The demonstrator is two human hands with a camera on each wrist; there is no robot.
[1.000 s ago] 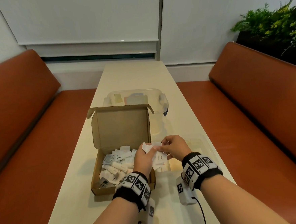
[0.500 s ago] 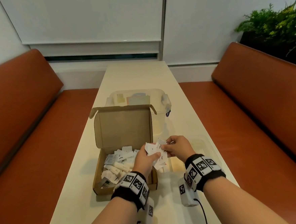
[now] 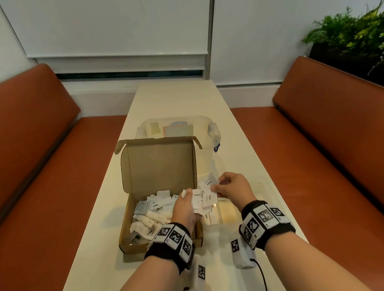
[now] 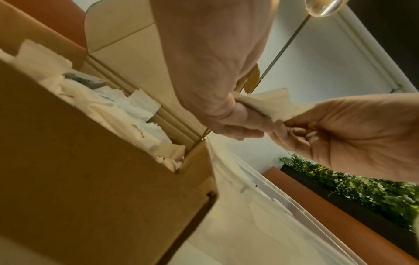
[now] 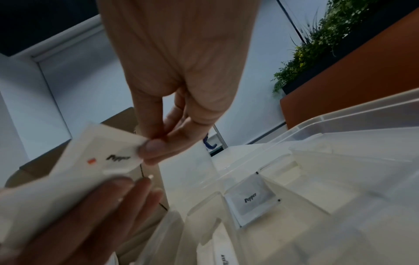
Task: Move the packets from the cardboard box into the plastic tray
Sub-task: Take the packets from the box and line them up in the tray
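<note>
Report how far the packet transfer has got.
Done: a few packets, one marked Pepper, lie in the plastic tray. In hand: the left hand holds a bunch; the right hand pinches one Pepper packet. Left: many packets fill the cardboard box.

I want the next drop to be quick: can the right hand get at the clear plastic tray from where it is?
Probably yes: the right hand, pinching a white pepper packet, hangs just above the open clear plastic tray, with nothing between.
</note>
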